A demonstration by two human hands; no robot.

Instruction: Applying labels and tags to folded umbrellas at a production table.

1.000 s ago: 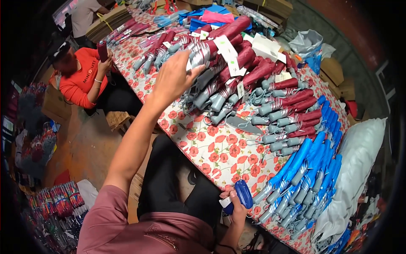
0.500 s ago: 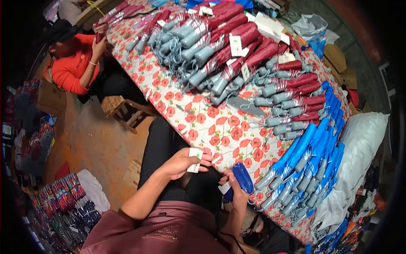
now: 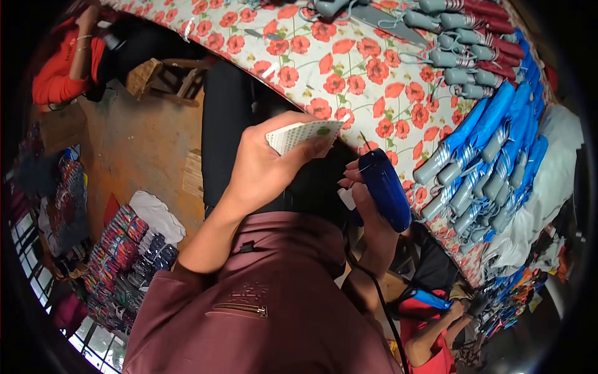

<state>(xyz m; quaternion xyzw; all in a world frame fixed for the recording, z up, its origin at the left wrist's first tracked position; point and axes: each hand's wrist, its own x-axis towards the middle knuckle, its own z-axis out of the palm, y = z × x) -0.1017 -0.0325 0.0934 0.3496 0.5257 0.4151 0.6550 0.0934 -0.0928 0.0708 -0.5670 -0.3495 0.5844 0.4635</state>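
My left hand (image 3: 268,156) is closed on a small stack of white paper tags (image 3: 302,136), with dots and a green mark on their face. The thumb presses along the tags' lower edge. To its right, my right hand (image 3: 374,215) grips a blue tagging gun (image 3: 386,190). A thin needle sticks up from the gun's far end, close to the table edge. Something small and white shows beside the right fingers; I cannot make out what it is. The tags and the gun are apart, both held above my lap.
The table (image 3: 349,81) has a poppy-patterned cover. Blue folded umbrellas (image 3: 479,156) lie at its right, maroon ones (image 3: 476,53) behind. A wooden stool (image 3: 165,81) stands left, near a person in orange (image 3: 62,68). Another person's arm (image 3: 430,336) shows at lower right. Bundled goods (image 3: 121,249) lie left.
My view has tipped down and nearer, so the table slides up. The left hand has turned the tags flatter and brought them closer to the gun. The gun's needle now shows.
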